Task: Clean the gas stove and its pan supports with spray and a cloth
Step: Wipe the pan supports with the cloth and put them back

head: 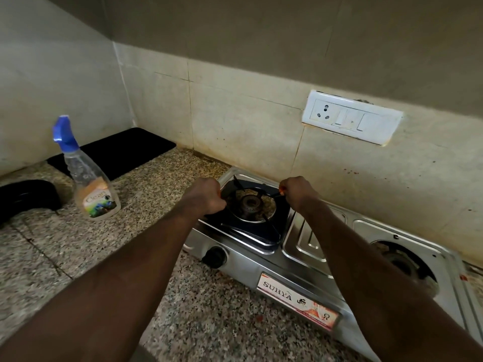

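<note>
1. Head view, centre of the frame: a stainless-steel two-burner gas stove is seen on a speckled granite countertop, set against a tiled wall and running from the centre to the lower right.
2. A black pan support is placed over the left burner, just above the middle of the frame. Whether it is lifted clear of the stove or resting on it cannot be told.
3. The left hand is closed in a fist around the left edge of the pan support.
4. The right hand is closed on the right edge, where one prong is pinched between its fingers.
5. Both forearms are stretched up from the bottom corners of the frame.
6. A black knob is seen on the stove's front panel below the left burner, and a label reading "SURYA" is fixed further right.
7. The right burner is shown at the right edge.
8. A clear spray bottle with a blue trigger head is stood upright on the countertop at the left, well apart from the stove.
9. A black mat is laid in the corner behind the bottle, and a black object, not identifiable, is seen at the far left.
10. A white socket-and-switch plate is mounted on the wall at the upper right.
</note>
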